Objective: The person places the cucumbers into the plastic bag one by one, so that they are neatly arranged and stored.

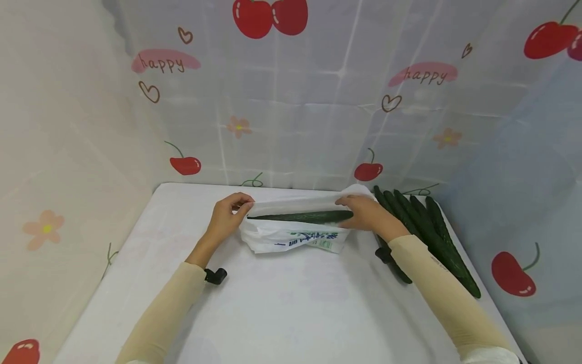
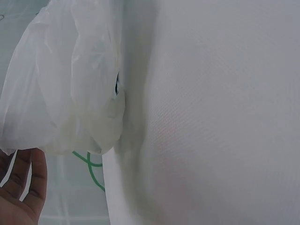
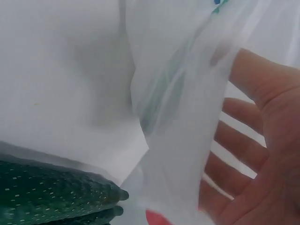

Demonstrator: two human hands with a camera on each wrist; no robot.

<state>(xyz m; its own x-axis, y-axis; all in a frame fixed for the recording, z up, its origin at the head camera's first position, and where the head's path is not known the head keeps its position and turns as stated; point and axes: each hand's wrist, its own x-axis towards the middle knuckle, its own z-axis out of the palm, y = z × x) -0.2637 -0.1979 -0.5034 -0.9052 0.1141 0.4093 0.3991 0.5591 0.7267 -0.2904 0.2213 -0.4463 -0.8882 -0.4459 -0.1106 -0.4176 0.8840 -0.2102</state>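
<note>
In the head view a white plastic bag (image 1: 268,238) with blue and green print lies on its side. A long green cucumber (image 1: 300,217) shows lengthwise in its mouth. At the bag's left end my left hand (image 1: 226,215) pinches the edge of the plastic with thumb and fingertips. My right hand (image 1: 367,213) is at the other end, beside the cucumber's tip. In the right wrist view its thumb and fingers (image 3: 241,145) are spread apart, their tips behind the thin film. The cucumber shows faintly through the plastic there.
Several more cucumbers (image 1: 436,237) lie side by side at the right edge of the white table (image 1: 282,308), partly under my right forearm. Behind the table hangs a pale curtain (image 1: 295,101) printed with cherries. Small black devices (image 1: 215,276) are strapped on both wrists.
</note>
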